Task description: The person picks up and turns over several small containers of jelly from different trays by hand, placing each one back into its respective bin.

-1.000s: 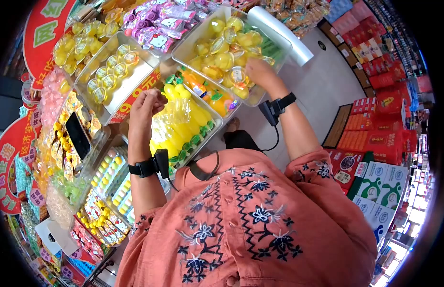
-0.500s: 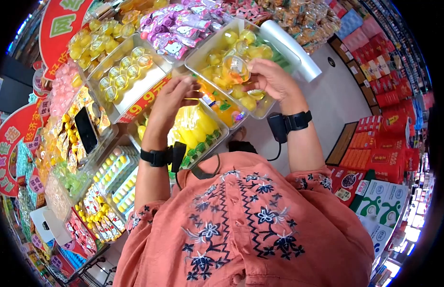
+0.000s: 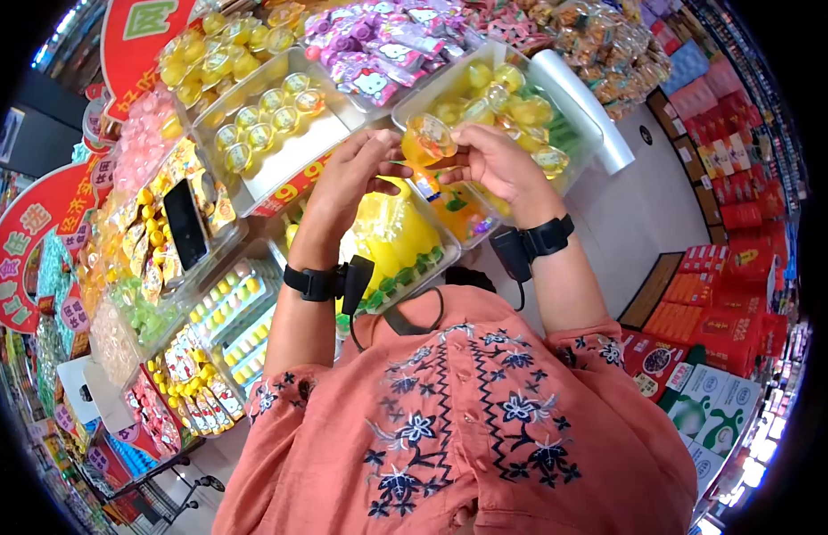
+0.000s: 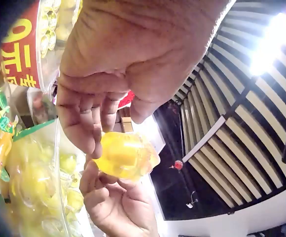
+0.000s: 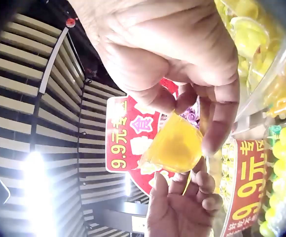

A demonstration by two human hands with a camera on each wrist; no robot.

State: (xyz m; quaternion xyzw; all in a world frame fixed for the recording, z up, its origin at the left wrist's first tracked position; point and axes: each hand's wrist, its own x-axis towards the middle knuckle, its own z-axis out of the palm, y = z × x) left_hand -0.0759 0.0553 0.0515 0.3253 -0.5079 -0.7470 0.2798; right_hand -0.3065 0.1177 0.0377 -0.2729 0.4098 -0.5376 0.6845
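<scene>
A yellow jelly cup (image 3: 428,139) with a printed clear lid is raised in front of the display, between both hands. My right hand (image 3: 494,160) pinches it from one side; in the right wrist view, thumb and fingers meet on the cup's (image 5: 175,144) upper part. From the other side my left hand (image 3: 356,178) holds it with curled fingertips at its edge. In the left wrist view the cup (image 4: 125,155) shows amber and see-through beside the left fingertips. Behind the hands stands a clear bin (image 3: 405,116) of similar yellow cups.
Left of the hands, another clear bin (image 3: 219,192) has rows of lidded cups at its far end. Below the hands lie yellow bottle-shaped packs (image 3: 387,236). A black phone (image 3: 185,225) rests on snacks at left; a plastic-film roll (image 3: 581,111) leans by the right bin.
The right hand has lifted a jelly cup out of the bin and brought it left, towards the body's middle. The left hand has moved up and right to meet it. The head view has shifted.
</scene>
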